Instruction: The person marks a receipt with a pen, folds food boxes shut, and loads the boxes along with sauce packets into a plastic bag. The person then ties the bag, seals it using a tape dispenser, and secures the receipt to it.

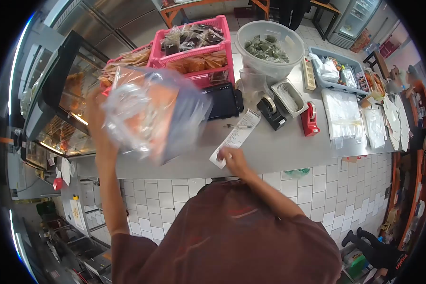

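My left hand [97, 106] grips a clear plastic bag [151, 111] and holds it up over the left part of the steel counter. Motion blurs the bag; something orange and whitish shows through it. At the counter's front edge, my right hand [234, 160] has its fingers closed on the lower end of a long printed receipt [236, 137]. A pen [239, 126] lies across the upper part of that paper. Behind the bag is a dark tablet-like device [222, 102], partly covered by it.
Pink crates [191, 45] of packed sachets stand at the back, beside a clear tub [270, 49] of green packets. A black tape dispenser [271, 113], a red tape dispenser [310, 119], a blue-grey basket [338, 71] and plastic bags [343, 116] occupy the right. A glass display case [73, 102] borders the left.
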A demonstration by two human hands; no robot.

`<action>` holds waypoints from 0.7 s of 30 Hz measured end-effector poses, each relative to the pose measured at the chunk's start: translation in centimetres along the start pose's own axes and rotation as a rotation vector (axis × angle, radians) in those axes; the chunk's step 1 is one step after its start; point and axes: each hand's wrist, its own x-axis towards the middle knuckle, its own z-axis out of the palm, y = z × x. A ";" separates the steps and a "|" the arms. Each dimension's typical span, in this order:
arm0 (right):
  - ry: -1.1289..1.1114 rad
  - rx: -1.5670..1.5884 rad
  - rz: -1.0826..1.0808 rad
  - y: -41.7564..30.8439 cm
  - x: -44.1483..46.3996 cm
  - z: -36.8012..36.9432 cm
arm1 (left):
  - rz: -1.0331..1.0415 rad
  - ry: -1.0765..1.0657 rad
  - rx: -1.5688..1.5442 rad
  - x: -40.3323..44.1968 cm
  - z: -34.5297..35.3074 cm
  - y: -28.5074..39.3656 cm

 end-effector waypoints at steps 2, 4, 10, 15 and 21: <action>0.024 -0.429 0.131 1.7 5.4 -0.9 | -0.064 -0.003 0.039 -1.2 -3.6 -0.3; -0.088 -0.686 0.077 5.7 9.4 -1.0 | -0.093 0.022 0.094 -3.3 -6.4 -1.0; -0.493 -0.913 0.013 10.7 16.5 1.0 | -0.274 -0.024 0.172 -14.7 -10.1 -4.9; -0.128 -0.860 0.068 10.3 17.4 1.3 | -0.722 -0.237 -0.074 -26.7 -9.1 -11.2; -0.295 -0.954 0.056 11.7 12.3 1.8 | -1.178 -0.273 -0.624 -38.0 -1.8 -13.2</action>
